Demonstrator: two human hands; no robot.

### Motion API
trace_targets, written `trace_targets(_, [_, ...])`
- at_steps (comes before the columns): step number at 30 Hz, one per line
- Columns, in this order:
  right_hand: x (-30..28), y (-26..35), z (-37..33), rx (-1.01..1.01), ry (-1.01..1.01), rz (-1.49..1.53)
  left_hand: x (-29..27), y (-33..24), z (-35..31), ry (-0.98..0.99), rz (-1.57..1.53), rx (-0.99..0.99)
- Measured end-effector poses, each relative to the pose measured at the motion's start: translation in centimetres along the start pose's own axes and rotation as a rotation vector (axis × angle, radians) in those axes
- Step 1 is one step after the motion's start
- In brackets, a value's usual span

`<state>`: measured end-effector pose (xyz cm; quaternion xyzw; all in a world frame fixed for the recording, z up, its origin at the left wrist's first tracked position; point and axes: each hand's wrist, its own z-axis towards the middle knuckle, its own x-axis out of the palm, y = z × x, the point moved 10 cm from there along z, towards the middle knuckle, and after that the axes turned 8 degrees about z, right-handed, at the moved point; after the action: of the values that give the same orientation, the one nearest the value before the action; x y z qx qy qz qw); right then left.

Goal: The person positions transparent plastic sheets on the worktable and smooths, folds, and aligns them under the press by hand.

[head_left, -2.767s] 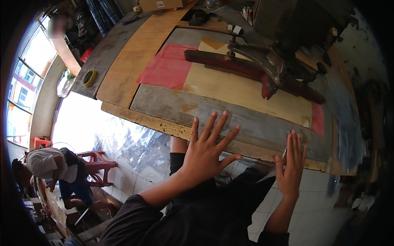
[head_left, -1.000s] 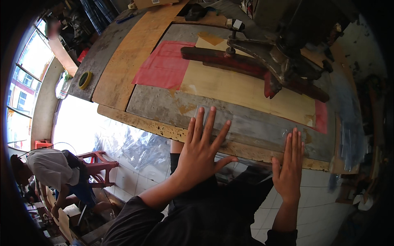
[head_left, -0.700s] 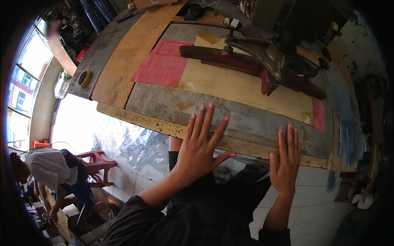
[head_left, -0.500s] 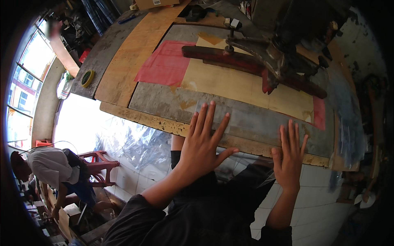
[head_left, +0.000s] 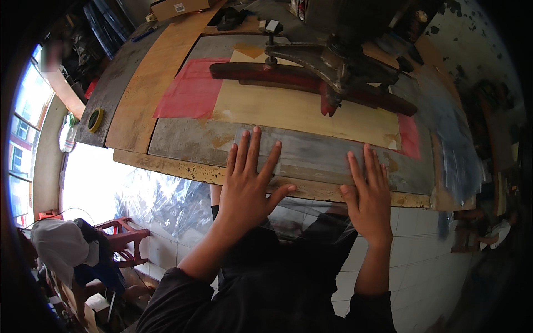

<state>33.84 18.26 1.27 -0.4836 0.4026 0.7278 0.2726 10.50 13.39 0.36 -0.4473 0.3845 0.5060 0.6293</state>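
Note:
My left hand [head_left: 248, 176] lies flat near the front edge of a worktable, fingers spread. To its right, my right hand [head_left: 370, 202] also rests flat, with its fingers fairly straight. Between and beneath them is a clear plastic sheet [head_left: 313, 156], which seems to hang over the edge towards my lap. Beyond the hands, a tan sheet [head_left: 277, 111] is stuck to the grey metal plate [head_left: 177, 136], with pink-red material [head_left: 191, 89] at both ends. Above the tan sheet sits a long dark-red press bar [head_left: 294, 80] on a cast metal bracket.
A roll of tape [head_left: 95, 120] lies at the left of the table. Stacked clear plastic [head_left: 455, 155] covers the right end. At lower left, a person [head_left: 64, 244] bends forward near a red stool [head_left: 122, 238]. More crumpled plastic [head_left: 166, 194] is on the floor.
The view has shifted, so the table and press appear further left. Both hands stay flat on the plastic, with the right one's fingers closer to the sheet. The person at lower left has bent lower.

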Motion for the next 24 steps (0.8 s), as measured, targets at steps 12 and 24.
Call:
trace_targets(12, [3.6, 7.6, 1.6, -0.104, 0.025, 0.116, 0.4, -0.4, 0.0, 0.031, 0.055, 0.037])
trace_targets(24, [3.7, 8.3, 1.8, -0.175, 0.025, 0.172, -0.2, -0.2, 0.3, 0.016, -0.009, -0.021])
